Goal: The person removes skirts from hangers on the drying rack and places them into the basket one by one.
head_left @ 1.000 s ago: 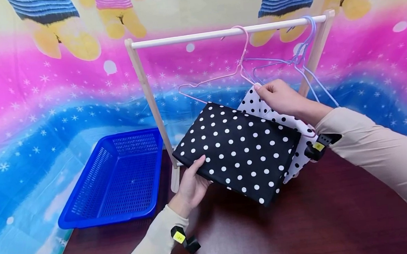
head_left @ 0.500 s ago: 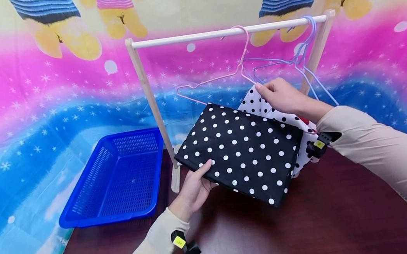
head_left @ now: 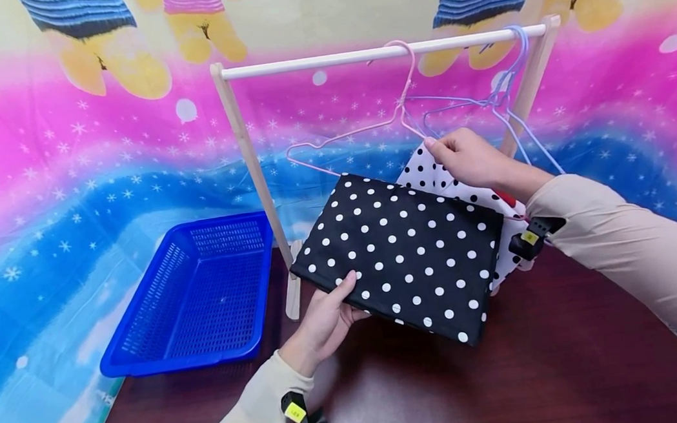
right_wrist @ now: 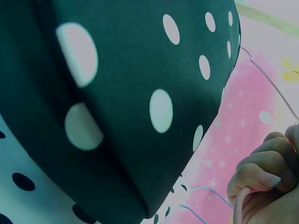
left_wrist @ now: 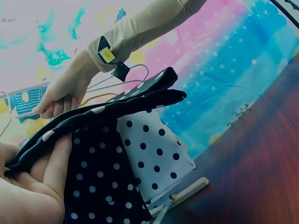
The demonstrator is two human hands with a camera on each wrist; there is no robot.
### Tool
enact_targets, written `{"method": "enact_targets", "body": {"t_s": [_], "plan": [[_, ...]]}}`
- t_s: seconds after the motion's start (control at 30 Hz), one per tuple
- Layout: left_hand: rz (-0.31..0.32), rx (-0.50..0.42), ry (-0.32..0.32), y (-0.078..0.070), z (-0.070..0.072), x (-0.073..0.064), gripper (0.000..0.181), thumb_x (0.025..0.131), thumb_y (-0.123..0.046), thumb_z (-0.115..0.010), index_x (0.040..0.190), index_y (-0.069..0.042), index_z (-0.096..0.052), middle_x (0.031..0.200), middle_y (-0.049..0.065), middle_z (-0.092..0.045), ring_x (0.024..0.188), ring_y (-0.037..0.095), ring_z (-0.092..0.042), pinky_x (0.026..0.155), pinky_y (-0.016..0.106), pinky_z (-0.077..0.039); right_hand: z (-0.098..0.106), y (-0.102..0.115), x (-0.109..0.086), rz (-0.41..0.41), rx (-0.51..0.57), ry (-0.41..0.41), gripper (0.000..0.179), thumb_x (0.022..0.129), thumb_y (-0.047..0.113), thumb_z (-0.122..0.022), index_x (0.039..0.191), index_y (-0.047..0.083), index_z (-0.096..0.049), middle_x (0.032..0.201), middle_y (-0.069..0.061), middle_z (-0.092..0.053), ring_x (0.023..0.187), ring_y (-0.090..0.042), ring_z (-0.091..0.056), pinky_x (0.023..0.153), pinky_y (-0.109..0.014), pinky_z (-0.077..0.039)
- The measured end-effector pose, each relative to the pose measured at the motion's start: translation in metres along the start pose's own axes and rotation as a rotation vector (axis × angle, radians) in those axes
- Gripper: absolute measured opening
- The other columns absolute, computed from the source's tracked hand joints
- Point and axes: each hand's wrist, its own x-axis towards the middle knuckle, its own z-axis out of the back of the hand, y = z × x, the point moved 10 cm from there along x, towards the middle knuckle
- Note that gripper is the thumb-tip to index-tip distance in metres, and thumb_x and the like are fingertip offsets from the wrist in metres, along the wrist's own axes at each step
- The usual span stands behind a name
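A black cloth with white polka dots (head_left: 404, 246) hangs folded over the pink hanger (head_left: 351, 132), whose hook sits on the rack's white rail (head_left: 317, 61). My left hand (head_left: 322, 326) pinches the cloth's lower left edge, thumb on the front and fingers behind. In the left wrist view, the fingers lie between the layers of the black cloth (left_wrist: 100, 172). My right hand (head_left: 469, 158) grips the pink hanger's right arm; its curled fingers round the wire show in the right wrist view. Behind hangs a white cloth with black dots (head_left: 420, 171), partly hidden.
Blue hangers (head_left: 506, 94) hang at the rail's right end. A blue perforated basket (head_left: 264, 287) stands left of the wooden rack (head_left: 247, 152). Beneath is a dark red-brown table (head_left: 585, 351). A snowflake-patterned backdrop (head_left: 136, 140) rises behind. A small red patch (head_left: 505, 198) shows by the white cloth.
My left hand has moved slightly right and down, and the black cloth's lower part has shifted right with it. The pink hanger's left end has swung a little left. My right hand stays nearly still.
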Motion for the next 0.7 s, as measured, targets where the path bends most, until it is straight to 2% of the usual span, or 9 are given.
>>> {"method": "enact_targets", "body": {"t_s": [0.4, 0.7], "plan": [[0.002, -0.011, 0.040, -0.0034, -0.0035, -0.0068, 0.027, 0.110, -0.024, -0.041, 0.135, -0.015, -0.048, 0.107, -0.009, -0.077, 0.091, 0.007, -0.076, 0.076, 0.025, -0.061, 0.0001, 0.0009, 0.0002, 0.024, -0.013, 0.008, 0.057, 0.110, 0.037, -0.039, 0.059, 0.010, -0.039, 0.051, 0.004, -0.028, 0.046, -0.012, -0.027, 0.047, -0.029, -0.026], [0.005, -0.011, 0.047, -0.0061, -0.0028, -0.0108, 0.024, 0.110, -0.024, -0.040, 0.131, -0.016, -0.048, 0.106, -0.009, -0.077, 0.091, 0.007, -0.076, 0.077, 0.026, -0.061, -0.0008, 0.0015, -0.0001, 0.025, -0.004, 0.014, 0.058, 0.110, 0.036, -0.040, 0.059, 0.009, -0.038, 0.051, 0.004, -0.027, 0.045, -0.011, -0.026, 0.047, -0.028, -0.025]]}}
